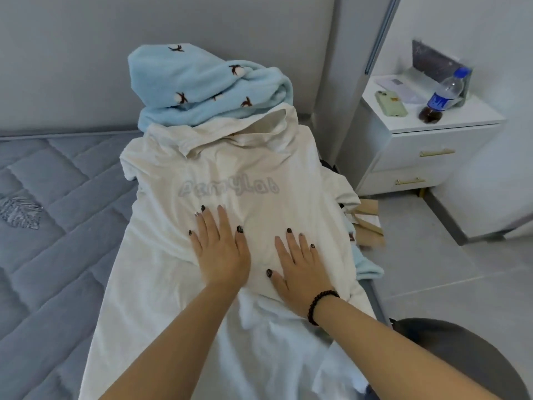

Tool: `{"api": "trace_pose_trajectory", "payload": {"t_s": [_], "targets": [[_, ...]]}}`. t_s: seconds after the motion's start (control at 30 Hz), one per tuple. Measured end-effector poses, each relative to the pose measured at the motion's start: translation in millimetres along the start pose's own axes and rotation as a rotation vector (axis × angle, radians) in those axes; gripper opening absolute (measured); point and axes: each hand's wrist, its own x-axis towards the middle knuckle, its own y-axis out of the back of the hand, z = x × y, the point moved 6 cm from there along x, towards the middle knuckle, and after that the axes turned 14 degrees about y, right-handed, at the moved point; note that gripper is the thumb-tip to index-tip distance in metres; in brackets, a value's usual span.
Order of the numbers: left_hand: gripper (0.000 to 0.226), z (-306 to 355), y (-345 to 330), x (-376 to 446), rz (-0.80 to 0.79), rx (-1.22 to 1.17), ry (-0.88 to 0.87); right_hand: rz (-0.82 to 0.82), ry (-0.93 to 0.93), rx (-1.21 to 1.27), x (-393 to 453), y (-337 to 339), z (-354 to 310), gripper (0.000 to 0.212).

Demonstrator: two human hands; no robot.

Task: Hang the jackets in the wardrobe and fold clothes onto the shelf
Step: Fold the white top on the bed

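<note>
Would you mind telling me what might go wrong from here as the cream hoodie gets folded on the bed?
The cream hoodie lies near the mattress edge, so its right side could slip off. Its hood overlaps the blue fleece, which may drag along. Both the left hand and right hand press flat, so creases could get pressed in.
</note>
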Motion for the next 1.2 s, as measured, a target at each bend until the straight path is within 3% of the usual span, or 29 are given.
{"api": "trace_pose_trajectory", "payload": {"t_s": [0.17, 0.33, 0.43, 0.53, 0.8, 1.2], "targets": [[0.067, -14.2, -33.6, -112.2, -0.158, 0.164, -0.124, -0.047, 0.061, 0.035, -47.0, 0.5, -4.2, 0.062], [0.060, -23.5, -42.2, -151.4, -0.129, 0.239, -0.084, -0.112, 0.146, -0.070, -82.6, -8.4, 1.4, 0.057], [0.060, -29.4, -43.5, -170.6, -0.099, 0.291, -0.117, -0.021, 0.208, -0.156, -94.5, -20.0, 13.8, 0.069], [0.064, -31.8, -46.6, -176.0, -0.102, 0.350, -0.109, 0.052, 0.233, -0.157, -95.7, -33.2, 26.7, 0.068], [0.068, -30.6, -51.0, -173.4, -0.119, 0.434, -0.064, 0.045, 0.368, -0.064, -88.0, -39.3, 32.3, 0.069], [0.067, -28.5, -53.0, -169.7, -0.089, 0.413, -0.125, 0.136, 0.371, -0.023, -84.1, -35.7, 33.9, 0.065]]}}
